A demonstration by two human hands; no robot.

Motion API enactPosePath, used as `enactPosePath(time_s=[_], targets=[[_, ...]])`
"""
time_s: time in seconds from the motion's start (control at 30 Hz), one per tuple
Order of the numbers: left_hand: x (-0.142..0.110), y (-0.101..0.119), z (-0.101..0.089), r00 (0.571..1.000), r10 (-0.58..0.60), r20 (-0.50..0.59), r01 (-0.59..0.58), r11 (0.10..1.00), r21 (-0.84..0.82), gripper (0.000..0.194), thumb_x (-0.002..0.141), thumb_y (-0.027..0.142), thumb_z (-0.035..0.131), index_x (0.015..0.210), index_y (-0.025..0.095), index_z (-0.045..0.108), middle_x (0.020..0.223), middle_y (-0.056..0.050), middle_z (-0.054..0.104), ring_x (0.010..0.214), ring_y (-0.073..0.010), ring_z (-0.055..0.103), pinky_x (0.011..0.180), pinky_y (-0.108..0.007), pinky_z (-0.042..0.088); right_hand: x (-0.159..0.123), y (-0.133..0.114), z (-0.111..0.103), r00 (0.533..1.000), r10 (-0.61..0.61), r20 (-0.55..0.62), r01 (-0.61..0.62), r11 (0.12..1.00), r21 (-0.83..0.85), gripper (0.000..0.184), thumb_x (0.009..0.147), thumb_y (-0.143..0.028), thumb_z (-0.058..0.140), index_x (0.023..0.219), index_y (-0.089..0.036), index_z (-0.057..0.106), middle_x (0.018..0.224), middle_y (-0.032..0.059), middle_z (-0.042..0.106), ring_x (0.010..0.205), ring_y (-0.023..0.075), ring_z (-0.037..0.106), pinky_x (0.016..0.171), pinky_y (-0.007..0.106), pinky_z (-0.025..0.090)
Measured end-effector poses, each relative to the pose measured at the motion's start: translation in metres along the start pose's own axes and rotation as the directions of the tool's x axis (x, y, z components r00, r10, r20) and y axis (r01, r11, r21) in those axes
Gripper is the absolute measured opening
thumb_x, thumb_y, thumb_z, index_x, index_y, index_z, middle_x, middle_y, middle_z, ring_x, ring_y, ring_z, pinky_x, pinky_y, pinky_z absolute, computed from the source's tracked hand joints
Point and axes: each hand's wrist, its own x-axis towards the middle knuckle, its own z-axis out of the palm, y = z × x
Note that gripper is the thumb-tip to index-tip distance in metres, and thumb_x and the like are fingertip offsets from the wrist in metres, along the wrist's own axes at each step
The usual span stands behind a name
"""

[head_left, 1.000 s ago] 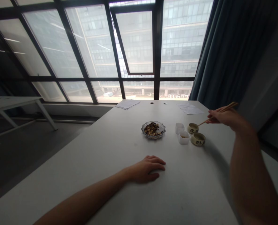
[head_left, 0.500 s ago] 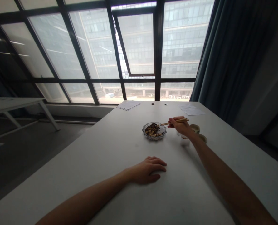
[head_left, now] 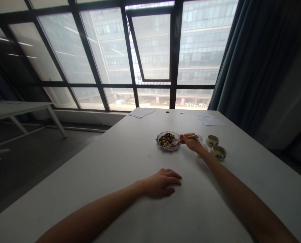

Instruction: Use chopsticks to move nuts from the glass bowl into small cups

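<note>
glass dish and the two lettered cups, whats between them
Between the glass dish and the lettered cups, the head view shows the right hand with chopsticks, and white plastic tubs partly hidden behind its wrist.

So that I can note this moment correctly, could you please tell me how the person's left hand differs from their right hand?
The left hand lies palm-down and empty on the white table, while the right hand pinches chopsticks. The left hand is nearer the person; the right hand reaches farther out, its chopsticks extending over the glass dish. Both hands are bare.
</note>
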Motion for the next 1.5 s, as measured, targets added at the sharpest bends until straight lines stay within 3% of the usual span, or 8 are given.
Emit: enactPosePath(time_s=[0.57, 1.0, 1.17, 1.5], targets=[[0.000, -0.002, 0.002, 1.000, -0.002, 0.001, 0.002, 1.000, -0.009, 0.039, 0.096, 0.028, 0.062, 0.135, 0.030, 0.061, 0.145, -0.006, 0.059, 0.134, -0.0274, 0.053, 0.117, -0.042, 0.034, 0.002, 0.001, -0.003, 0.992, 0.081, -0.101, -0.071, 0.993, 0.099, 0.036, 0.076, -0.051, 0.083, 0.070, -0.017, 0.072, 0.068, 0.0079, 0.077, 0.070, 0.0301, 0.079, 0.068, 0.036, 0.068], [-0.001, -0.001, 0.000, 1.000, -0.013, 0.007, 0.013, 1.000, -0.022, 0.039, 0.096, 0.029, 0.061, 0.134, 0.030, 0.062, 0.145, -0.007, 0.059, 0.134, -0.0286, 0.053, 0.117, -0.045, 0.034, -0.001, -0.005, -0.003, 0.993, 0.064, -0.095, -0.063, 0.998, 0.007, 0.031, 0.080, -0.044, 0.080, 0.068, -0.016, 0.072, 0.064, 0.0080, 0.075, 0.066, 0.0261, 0.078, 0.062, 0.030, 0.066], [-0.001, 0.000, 0.000, 1.000, -0.011, 0.005, 0.011, 1.000, -0.024, 0.039, 0.096, 0.030, 0.061, 0.135, 0.030, 0.062, 0.145, -0.007, 0.060, 0.134, -0.0293, 0.053, 0.116, -0.045, 0.034, -0.003, -0.008, -0.005, 0.999, -0.001, -0.052, -0.004, 0.995, -0.097, 0.031, 0.082, -0.045, 0.077, 0.070, -0.017, 0.074, 0.064, 0.0070, 0.075, 0.065, 0.0245, 0.077, 0.059, 0.027, 0.063], [0.000, 0.000, 0.000, 1.000, -0.012, 0.007, 0.012, 1.000, -0.021, 0.039, 0.096, 0.029, 0.061, 0.135, 0.030, 0.061, 0.145, -0.007, 0.059, 0.134, -0.0290, 0.053, 0.117, -0.045, 0.034, 0.000, 0.006, -0.006, 0.999, -0.034, -0.038, 0.029, 0.993, -0.118, 0.037, 0.085, -0.051, 0.072, 0.072, -0.016, 0.075, 0.067, 0.0082, 0.076, 0.063, 0.0237, 0.076, 0.060, 0.029, 0.064]])
